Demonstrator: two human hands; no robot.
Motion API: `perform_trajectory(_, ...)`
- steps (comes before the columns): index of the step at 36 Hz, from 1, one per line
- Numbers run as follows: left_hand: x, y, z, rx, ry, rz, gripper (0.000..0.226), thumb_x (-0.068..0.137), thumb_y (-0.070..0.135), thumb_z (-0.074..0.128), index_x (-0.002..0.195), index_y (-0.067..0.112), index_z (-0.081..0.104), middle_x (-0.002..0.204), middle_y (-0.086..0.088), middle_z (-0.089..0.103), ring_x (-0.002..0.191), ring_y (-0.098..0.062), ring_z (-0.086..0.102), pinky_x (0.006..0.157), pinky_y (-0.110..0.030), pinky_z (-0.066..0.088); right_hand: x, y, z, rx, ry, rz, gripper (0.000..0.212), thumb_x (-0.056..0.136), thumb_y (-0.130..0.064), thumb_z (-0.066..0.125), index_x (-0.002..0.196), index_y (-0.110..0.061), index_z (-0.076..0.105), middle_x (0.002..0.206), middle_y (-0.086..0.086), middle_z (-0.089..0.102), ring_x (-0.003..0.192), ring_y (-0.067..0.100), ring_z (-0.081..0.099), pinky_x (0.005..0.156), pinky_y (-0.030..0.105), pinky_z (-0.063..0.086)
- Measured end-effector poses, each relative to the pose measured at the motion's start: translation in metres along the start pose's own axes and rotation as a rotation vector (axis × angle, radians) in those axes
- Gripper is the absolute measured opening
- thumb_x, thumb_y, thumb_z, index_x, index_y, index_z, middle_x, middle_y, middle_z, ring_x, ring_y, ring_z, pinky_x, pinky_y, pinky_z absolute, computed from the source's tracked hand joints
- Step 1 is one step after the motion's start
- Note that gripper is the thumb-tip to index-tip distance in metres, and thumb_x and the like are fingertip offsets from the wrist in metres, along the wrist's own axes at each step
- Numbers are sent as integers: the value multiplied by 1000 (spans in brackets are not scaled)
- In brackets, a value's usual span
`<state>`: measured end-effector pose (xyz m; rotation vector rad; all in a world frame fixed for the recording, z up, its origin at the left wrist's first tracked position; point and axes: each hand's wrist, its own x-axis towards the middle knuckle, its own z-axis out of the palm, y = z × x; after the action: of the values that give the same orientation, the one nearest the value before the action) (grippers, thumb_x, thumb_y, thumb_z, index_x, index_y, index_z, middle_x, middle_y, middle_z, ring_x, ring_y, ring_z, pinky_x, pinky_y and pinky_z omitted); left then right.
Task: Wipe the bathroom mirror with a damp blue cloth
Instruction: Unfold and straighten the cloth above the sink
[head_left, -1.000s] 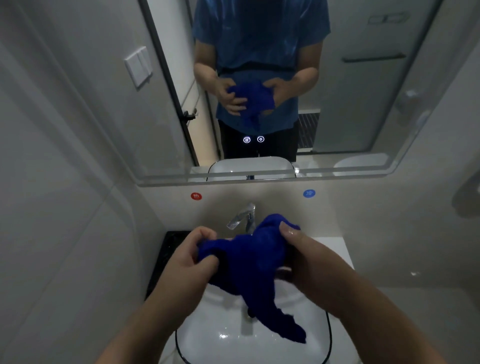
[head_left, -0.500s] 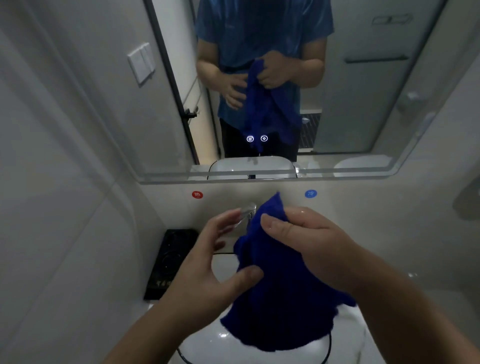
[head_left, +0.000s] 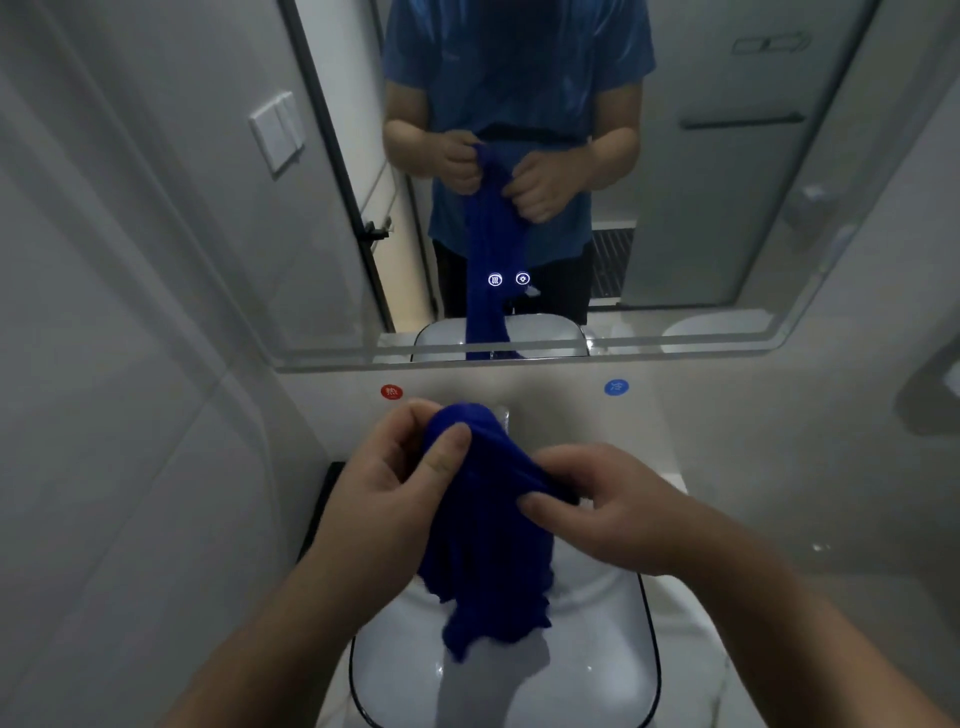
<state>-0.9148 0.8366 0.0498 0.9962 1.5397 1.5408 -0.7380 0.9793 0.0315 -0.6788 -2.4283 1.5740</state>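
A dark blue cloth hangs bunched over the white basin. My left hand pinches its top end between thumb and fingers. Lower and to the right, my right hand grips the cloth around its upper part. The cloth's free end dangles down into the basin. The bathroom mirror fills the wall above the basin, well beyond both hands, and reflects a person in a blue shirt holding the cloth. Two small lit touch icons glow low on the glass.
A red dot and a blue dot mark the wall under the mirror. The tap is mostly hidden behind the cloth. A black tray lies left of the basin. A tiled wall stands close on the left, a pale counter runs right.
The spread cloth has been gathered into a narrow hanging bunch. My left hand has closed on its top end, and my right hand has slid lower to grip it.
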Motion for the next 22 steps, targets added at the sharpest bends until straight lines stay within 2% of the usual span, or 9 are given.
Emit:
perform_trajectory(2,-2,3,-2,60,-11,75,9,96,40,64,101,35,69,97,-4,75,85,-24,75,72,-31,62,0,14,4,77,-41,63,31,90,-49,64,110,-28,76,100,5,76,96,26,74,90,55,62)
perform_trajectory(5,-8,8,-5,80,-8,167,12,96,41,64,104,33,68,97,-6,75,85,-26,75,69,-29,62,-2,32,10,120,-136,130,29,91,-45,68,116,-31,75,110,4,77,105,25,76,96,53,63)
perform_trajectory(9,-7,18,-19,179,86,277,8,99,35,63,106,31,67,96,-4,76,83,-22,75,67,-25,61,-3,44,13,45,-108,164,38,88,-57,65,112,-30,75,106,3,78,100,25,76,92,56,62)
perform_trajectory(12,-6,21,-28,294,184,350,6,100,34,62,104,38,66,90,0,75,77,-19,74,61,-22,59,-1,49,11,7,-64,159,38,87,-59,63,110,-30,74,104,4,77,99,29,74,90,58,61)
perform_trajectory(16,-5,28,-40,366,291,469,9,106,36,58,104,44,61,90,0,73,73,-18,72,57,-25,59,0,59,11,-54,-29,158,34,87,-51,56,112,-35,72,102,-5,77,95,19,75,88,49,64)
perform_trajectory(19,-1,32,-52,425,410,553,8,106,37,60,102,44,62,80,1,67,67,-21,65,55,-30,54,1,67,14,-45,76,138,19,98,-38,56,104,-38,74,96,-7,77,90,14,74,85,44,62)
perform_trajectory(21,1,29,-61,445,527,530,6,103,44,60,99,48,61,75,6,66,64,-16,62,54,-27,50,2,69,11,-59,211,96,25,107,-24,55,98,-40,73,92,-9,76,86,10,73,79,37,61)
perform_trajectory(22,1,26,-65,437,572,491,5,101,47,60,97,50,61,73,10,67,62,-11,61,53,-25,49,1,68,10,-13,262,82,29,109,-19,54,97,-37,73,89,-5,76,84,12,73,79,39,60)
